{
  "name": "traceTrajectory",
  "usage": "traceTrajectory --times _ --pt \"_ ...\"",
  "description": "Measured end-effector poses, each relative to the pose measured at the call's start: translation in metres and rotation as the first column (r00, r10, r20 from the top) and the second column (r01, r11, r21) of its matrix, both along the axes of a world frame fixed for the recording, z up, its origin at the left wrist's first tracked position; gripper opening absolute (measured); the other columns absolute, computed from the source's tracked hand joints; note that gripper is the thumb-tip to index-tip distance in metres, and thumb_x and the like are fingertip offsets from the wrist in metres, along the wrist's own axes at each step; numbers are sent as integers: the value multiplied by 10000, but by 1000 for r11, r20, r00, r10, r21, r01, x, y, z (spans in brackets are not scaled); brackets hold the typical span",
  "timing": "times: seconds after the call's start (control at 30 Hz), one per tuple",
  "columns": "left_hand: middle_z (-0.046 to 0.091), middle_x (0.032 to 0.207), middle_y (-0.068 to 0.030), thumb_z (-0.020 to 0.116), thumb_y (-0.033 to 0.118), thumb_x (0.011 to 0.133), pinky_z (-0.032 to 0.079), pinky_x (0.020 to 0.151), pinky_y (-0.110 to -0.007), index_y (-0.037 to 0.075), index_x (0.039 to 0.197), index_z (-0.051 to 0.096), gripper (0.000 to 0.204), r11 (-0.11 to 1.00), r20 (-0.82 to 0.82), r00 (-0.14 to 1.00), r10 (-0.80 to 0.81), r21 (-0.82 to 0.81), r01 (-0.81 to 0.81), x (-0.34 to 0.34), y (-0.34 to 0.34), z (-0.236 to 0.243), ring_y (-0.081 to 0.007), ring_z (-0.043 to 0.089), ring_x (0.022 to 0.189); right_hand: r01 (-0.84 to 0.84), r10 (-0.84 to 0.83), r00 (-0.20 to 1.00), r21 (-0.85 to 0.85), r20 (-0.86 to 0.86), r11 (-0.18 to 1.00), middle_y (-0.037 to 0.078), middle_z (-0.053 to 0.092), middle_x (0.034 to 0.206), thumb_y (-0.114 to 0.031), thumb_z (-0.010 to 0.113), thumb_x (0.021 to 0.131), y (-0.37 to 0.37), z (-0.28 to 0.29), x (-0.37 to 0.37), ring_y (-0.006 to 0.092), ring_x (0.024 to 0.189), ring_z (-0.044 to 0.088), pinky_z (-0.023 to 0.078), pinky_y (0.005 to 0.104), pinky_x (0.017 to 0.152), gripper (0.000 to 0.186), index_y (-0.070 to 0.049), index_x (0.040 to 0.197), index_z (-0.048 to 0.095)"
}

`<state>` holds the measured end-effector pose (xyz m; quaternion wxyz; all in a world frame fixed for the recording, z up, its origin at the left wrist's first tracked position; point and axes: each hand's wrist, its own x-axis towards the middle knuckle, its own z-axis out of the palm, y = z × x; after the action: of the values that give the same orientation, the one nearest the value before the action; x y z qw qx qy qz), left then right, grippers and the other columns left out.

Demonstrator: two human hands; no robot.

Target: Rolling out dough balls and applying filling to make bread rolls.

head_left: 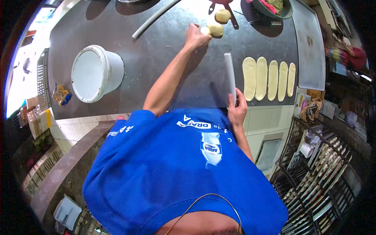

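The left fingers curl partly closed at a small dough ball; I cannot tell whether they grip it. A light pinch should spare its shape, though larger balls crowd just beyond. The right fingers wrap a pale tube, flattened strips to their right.

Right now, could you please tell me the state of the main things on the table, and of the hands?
Left hand: stretched out, at a small dough ball.
Right hand: closed around a white rod.
Larger dough balls: rounded, not flattened.
Five dough strips: flattened, side by side.
White bucket: upright; whether lidded, I cannot tell.
Bowl: not empty.
Long grey pipe: lying down, not held.
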<state>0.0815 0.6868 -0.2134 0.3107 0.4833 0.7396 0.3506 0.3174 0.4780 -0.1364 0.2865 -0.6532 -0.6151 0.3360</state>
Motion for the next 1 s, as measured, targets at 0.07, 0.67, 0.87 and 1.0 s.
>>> traceTrajectory --times 0.07,0.67,0.87,1.0 --pt "639 872 -213 760 146 670 529 761 -427 -79 1283 373 758 991 237 968 -77 -85 99 -4 -32 29 -380 644 775 95 -100 993 79 63 992 99 612 1027 9 627 861 2 -10 -6 222 853 604 514 306 720 353 -55 1208 646" --pt "314 1588 -161 486 414 990 165 1209 -497 0 1491 360 661 837 -732 568 -376 -5 547 -58 -86 -23 -282 283 1480 -501 164 689 301 706 811 123 418 1539 -592 332 990 168 -109 -67 293 1446 358 200 645 1144 732 -56 1482 416" --pt "281 1600 -126 305 670 979 143 1211 -511 57 1237 528 701 509 -671 164 -723 -358 782 -78 42 -5 -278 171 1511 -274 -48 777 406 628 872 136 184 1634 -613 335 975 285 -118 -77 335 1500 194 120 723 1121 813 -61 1560 215" --pt "289 1589 -151 377 704 929 134 1212 -520 73 1240 524 719 442 -649 202 -733 -229 867 -90 28 -28 -288 169 1511 -260 -55 780 403 624 878 160 156 1636 -605 380 962 272 -124 -77 371 1488 207 136 732 1110 831 -48 1556 213"
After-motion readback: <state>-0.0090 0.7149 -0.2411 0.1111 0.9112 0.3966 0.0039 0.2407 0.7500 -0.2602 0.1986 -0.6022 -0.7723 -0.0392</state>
